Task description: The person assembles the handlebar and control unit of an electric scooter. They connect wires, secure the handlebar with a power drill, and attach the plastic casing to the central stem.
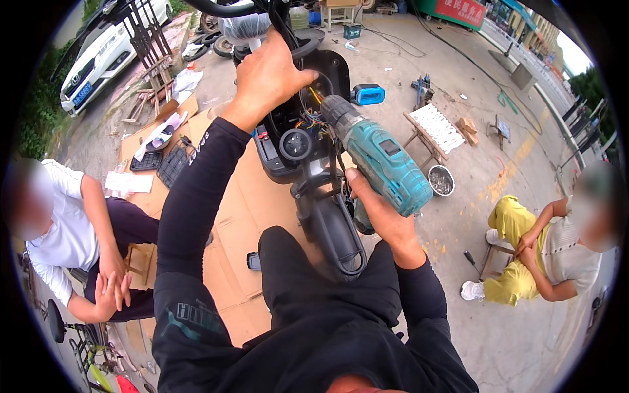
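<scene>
My right hand point(390, 226) is closed around the handle of a teal cordless drill point(386, 157). The drill's black chuck points up and left into the opened front of a black electric scooter point(331, 223). Loose coloured wires point(313, 118) hang out of that opening, just left of the chuck. Higher up, my left hand point(268, 75) grips the scooter's steering column below the handlebar point(226, 8), its thumb stretched toward the opening. The fingertips of this hand are partly hidden. Whether a bit or screw sits at the drill's tip cannot be made out.
Flattened cardboard point(229, 229) lies under the scooter. A seated person in white point(72, 229) is at left, another in yellow trousers point(544, 242) at right. A low stool point(432, 131), a metal bowl point(441, 180) and a blue-black device point(368, 94) are to the right.
</scene>
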The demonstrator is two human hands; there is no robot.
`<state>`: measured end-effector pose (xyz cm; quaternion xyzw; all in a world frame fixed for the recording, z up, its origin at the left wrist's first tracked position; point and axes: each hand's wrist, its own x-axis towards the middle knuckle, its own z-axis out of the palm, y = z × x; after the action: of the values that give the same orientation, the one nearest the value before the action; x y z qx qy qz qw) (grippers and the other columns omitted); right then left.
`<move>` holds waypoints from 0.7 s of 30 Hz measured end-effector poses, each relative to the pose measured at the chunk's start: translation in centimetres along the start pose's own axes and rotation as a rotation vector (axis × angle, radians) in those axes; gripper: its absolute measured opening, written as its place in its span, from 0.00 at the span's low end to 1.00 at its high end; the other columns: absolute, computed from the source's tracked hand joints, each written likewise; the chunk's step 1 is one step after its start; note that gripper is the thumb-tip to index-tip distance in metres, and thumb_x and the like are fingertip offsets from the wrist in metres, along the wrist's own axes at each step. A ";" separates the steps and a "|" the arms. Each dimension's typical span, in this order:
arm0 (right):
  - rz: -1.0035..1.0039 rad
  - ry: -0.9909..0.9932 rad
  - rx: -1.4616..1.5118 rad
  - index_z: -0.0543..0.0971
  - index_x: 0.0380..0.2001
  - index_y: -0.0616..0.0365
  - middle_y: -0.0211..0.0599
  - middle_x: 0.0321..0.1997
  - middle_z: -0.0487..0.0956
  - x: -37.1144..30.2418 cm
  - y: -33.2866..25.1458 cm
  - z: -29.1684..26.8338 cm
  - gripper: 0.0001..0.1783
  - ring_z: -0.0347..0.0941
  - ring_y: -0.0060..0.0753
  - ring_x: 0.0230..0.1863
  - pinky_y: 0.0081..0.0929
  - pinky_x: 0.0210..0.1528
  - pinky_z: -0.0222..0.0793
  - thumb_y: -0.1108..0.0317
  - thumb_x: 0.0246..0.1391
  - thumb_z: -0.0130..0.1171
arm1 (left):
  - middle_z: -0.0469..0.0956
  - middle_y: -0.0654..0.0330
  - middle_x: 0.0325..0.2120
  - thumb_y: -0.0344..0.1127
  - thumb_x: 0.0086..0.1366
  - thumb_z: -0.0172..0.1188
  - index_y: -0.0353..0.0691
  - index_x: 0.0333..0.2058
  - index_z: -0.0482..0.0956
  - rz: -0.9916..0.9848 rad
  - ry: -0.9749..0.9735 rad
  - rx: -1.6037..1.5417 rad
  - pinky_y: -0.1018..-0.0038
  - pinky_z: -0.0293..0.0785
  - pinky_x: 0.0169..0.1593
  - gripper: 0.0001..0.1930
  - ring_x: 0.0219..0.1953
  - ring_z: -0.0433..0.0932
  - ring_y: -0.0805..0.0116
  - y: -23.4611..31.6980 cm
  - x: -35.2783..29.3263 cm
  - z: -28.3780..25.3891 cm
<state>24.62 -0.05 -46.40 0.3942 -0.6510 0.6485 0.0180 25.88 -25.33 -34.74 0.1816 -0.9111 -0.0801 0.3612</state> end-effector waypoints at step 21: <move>0.266 0.008 0.224 0.82 0.45 0.61 0.26 0.32 0.82 3.4 0.1 -0.8 0.13 0.75 0.18 0.27 0.23 0.30 0.72 0.69 0.58 0.69 | 0.84 0.40 0.33 0.46 0.47 0.77 0.27 0.46 0.71 0.089 0.149 0.078 0.52 0.82 0.41 0.36 0.37 0.85 0.38 -0.7 0.0 1.3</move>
<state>21.86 -0.98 -44.53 0.3016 -0.6209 0.7153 -0.1092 25.19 -25.95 -35.82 0.1603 -0.8913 -0.0147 0.4238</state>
